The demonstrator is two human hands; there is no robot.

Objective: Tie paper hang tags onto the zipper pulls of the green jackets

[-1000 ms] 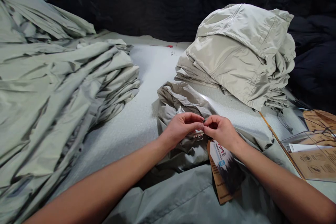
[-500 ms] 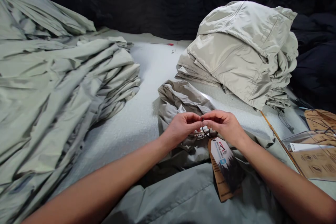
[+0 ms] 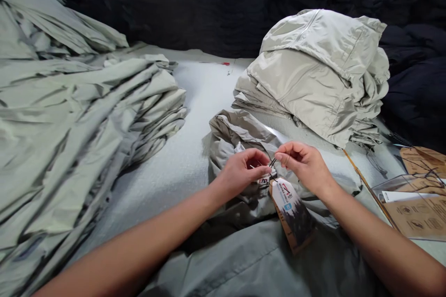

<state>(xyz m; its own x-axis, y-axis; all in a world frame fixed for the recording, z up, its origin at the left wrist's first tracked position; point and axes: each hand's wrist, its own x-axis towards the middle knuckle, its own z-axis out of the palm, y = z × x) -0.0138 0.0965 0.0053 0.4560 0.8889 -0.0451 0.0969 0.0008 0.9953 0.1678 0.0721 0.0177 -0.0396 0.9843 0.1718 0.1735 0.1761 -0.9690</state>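
A light grey-beige jacket (image 3: 240,125) lies crumpled in front of me, its collar end pointing away. Near its neck label dangles a hang tag (image 3: 291,211) with a dark forest print and a brown card behind it. My right hand (image 3: 304,164) pinches the black tag string (image 3: 273,163) between thumb and fingertips. Just left of it, my left hand (image 3: 242,169) has thumb and forefinger closed on the lower part of that string, close to the label. The exact contact at the left fingertips is partly hidden.
Folded jackets (image 3: 313,65) are stacked at the back right, and loose garments (image 3: 87,116) are heaped along the left. Brown tags with strings and a clear plastic sleeve (image 3: 414,209) lie at right. A small red item (image 3: 226,63) rests far back; dark bundles (image 3: 209,4) form the background.
My hands, fingertip to fingertip before, are now slightly apart, with the string stretched between them. The hang tag has shifted a little up and left.
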